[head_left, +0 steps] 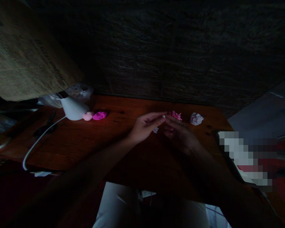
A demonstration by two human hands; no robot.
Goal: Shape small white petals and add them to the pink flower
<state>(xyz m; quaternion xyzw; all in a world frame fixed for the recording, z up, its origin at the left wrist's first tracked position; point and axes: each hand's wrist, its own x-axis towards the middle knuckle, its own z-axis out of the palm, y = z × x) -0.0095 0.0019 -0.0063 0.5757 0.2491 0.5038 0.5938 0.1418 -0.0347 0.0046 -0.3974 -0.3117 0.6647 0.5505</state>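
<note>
Over the table, my left hand (143, 126) and my right hand (181, 134) meet at the fingertips. Pinched where the thumbs and forefingers come together is a small white piece (163, 117) that looks like modelling clay. Just behind my right hand's fingers lies a pink, many-petalled clump (175, 115), partly covered by them. A whitish ruffled flower-like clump (196, 119) rests farther right. Below my left hand's fingers shows part of a small whitish clump (155, 129); the rest is hidden.
At the left, a pale pink lump (87, 116) and a magenta lump (99, 115) sit beside a white lamp base (74, 108) with a cable (39, 137). Dark scissors (46, 126) lie near it. A printed paper-like shade (33, 53) hangs above. A blurred-out flat object (245, 161) is at right.
</note>
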